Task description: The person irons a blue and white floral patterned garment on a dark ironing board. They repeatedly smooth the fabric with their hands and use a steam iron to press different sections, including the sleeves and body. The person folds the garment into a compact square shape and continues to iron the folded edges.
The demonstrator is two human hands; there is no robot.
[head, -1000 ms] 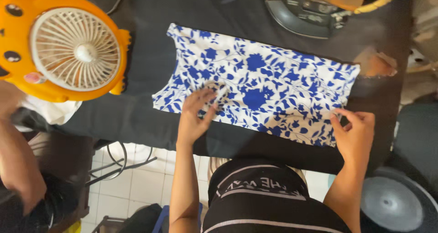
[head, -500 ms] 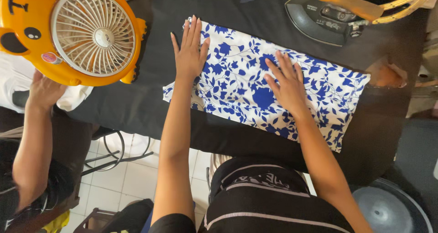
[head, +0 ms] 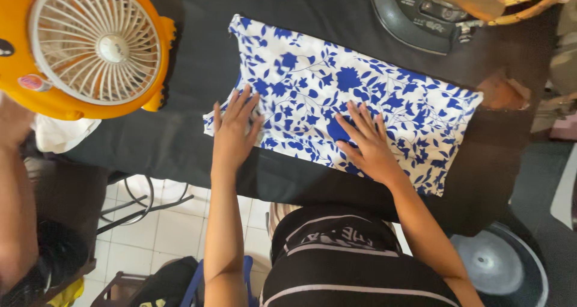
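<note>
- The desk (head: 198,54) is covered in black cloth and fills the upper part of the head view; white tiled floor (head: 162,229) shows below its near edge.
- A blue-and-white floral fabric (head: 360,90) lies flat on the desk, running from upper left down to lower right, its near edge close to the desk's front.
- An orange fan (head: 90,45) with a white round grille stands at the desk's left end, well apart from the fabric's left edge, with bare black cloth between them.
- A dark iron (head: 421,18) rests at the far right of the desk, beyond the fabric's far edge and not touching it; yellowish cord (head: 529,0) loops beside it.
- A grey round disc (head: 499,265) sits low at the right, below desk level.
- The left hand (head: 234,132) lies palm-down on the fabric's near left corner, grip spread, fingers flat and fanned, pinching nothing.
- The right hand (head: 366,144) lies palm-down on the middle of the fabric near its front edge, grip likewise spread flat.
- Another person's arm (head: 15,205) hangs at the far left edge, below the fan, apart from both hands.
- A small brownish thing (head: 502,93) sits just beside the fabric's right corner; what it is cannot be told.
</note>
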